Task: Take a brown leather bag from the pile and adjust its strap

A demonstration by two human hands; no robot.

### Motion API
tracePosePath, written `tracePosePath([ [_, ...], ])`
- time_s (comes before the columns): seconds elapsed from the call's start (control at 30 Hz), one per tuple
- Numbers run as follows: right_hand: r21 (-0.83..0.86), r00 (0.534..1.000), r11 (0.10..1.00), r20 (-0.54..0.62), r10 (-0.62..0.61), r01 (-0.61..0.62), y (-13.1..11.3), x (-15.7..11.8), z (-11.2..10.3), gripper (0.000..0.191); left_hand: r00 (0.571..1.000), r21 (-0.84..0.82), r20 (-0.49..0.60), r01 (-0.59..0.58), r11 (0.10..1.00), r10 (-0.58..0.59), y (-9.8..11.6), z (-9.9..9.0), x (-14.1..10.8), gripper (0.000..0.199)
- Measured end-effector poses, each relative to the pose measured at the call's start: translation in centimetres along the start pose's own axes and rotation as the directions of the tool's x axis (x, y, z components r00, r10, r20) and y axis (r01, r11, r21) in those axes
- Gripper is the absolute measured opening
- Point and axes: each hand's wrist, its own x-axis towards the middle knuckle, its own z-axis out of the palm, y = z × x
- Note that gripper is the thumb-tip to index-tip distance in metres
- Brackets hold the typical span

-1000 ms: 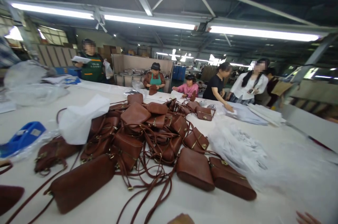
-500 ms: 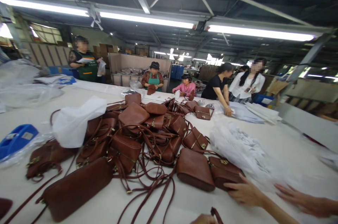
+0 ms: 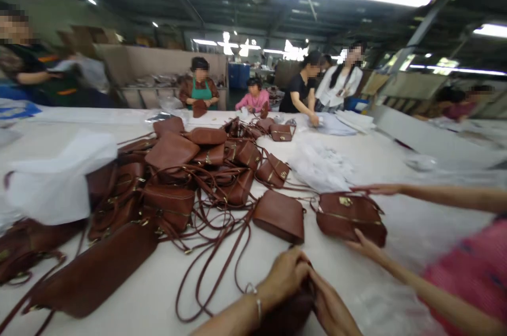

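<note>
At the bottom of the view, my left hand (image 3: 285, 277), with a bracelet at the wrist, is closed on the top of a dark brown handbag (image 3: 287, 315). My right hand (image 3: 329, 301) grips the same bag from its right side, fingers close to those of the left. Both hands partly hide this bag, and the frame's lower edge cuts it off. Just beyond it a brown bag (image 3: 279, 214) lies on the white table (image 3: 158, 294). Loops of brown strap (image 3: 216, 272) spread to the left of my hands.
A co-worker in a pink top (image 3: 471, 267) holds a brown bag with a gold clasp (image 3: 348, 214) at my right. Piled brown bags (image 3: 170, 151) and white wrapping (image 3: 51, 183) fill the left. Clear plastic bags (image 3: 320, 164) lie behind. Several people stand or sit across the table.
The view has turned right and tilted down. My hands and the bag they hold have come into frame. The co-worker's hands have closed around the clasped bag, which now stands tilted up.
</note>
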Motion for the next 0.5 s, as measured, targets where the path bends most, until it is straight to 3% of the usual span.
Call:
tracePosePath([
  [0.07,0.129,0.994,0.989,-0.063,0.085,-0.076,0.2,-1.7,0.1,0.031,1.000,0.011,0.007,-0.019,1.000,0.019,0.8,-1.3,-1.0,0.030],
  [0.17,0.308,0.984,0.944,-0.098,0.151,-0.114,-1.4,-2.3,-1.0,0.026,0.992,0.051,0.114,-0.053,0.997,0.047,1.3,-3.1,-3.0,0.022],
  [0.27,0.358,0.981,0.926,-0.105,0.164,-0.117,-2.7,-2.5,-1.4,0.026,0.973,0.175,0.192,-0.162,0.971,0.128,1.1,-3.8,-5.6,0.033],
  [0.4,0.238,0.995,0.970,-0.068,0.071,-0.053,-2.7,-2.7,0.2,0.045,0.977,0.404,0.172,-0.188,0.895,0.128,0.0,-2.7,-7.0,0.036],
  [0.5,-0.028,0.998,0.999,-0.046,-0.043,0.042,-3.1,-2.6,2.3,0.048,0.974,0.419,0.177,-0.206,0.885,0.143,-0.5,-1.9,-6.6,0.038],
])
